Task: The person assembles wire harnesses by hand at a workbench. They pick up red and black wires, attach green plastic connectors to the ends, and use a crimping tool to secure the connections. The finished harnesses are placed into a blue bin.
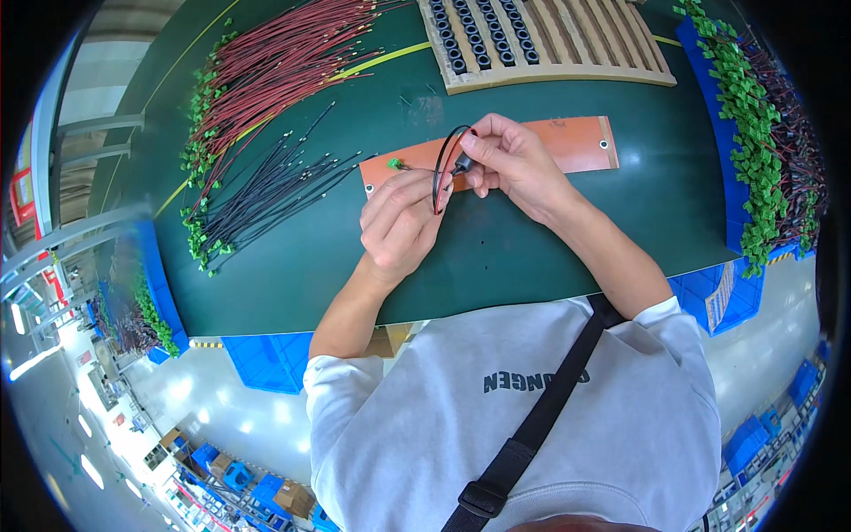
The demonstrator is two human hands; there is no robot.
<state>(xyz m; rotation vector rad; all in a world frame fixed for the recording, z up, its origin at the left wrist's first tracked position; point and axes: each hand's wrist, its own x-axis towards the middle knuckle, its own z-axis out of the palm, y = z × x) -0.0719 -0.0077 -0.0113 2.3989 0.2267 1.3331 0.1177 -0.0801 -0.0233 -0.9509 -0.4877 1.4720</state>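
A looped black wire (pixel 441 168) with a small black ring (pixel 462 164) is sitting at centre frame, over an orange mat (pixel 567 142) on the green surface (pixel 496 257). The right hand (pixel 514 164) fingers are pinching the ring; the left hand (pixel 401 217) fingers are gripping the wire's lower end. Red wires (pixel 284 62) are lying upper left.

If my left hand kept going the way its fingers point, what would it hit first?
Probably the orange mat: the left hand, pinching the looped wire, points up and right across it toward the right hand. Depth is unclear.
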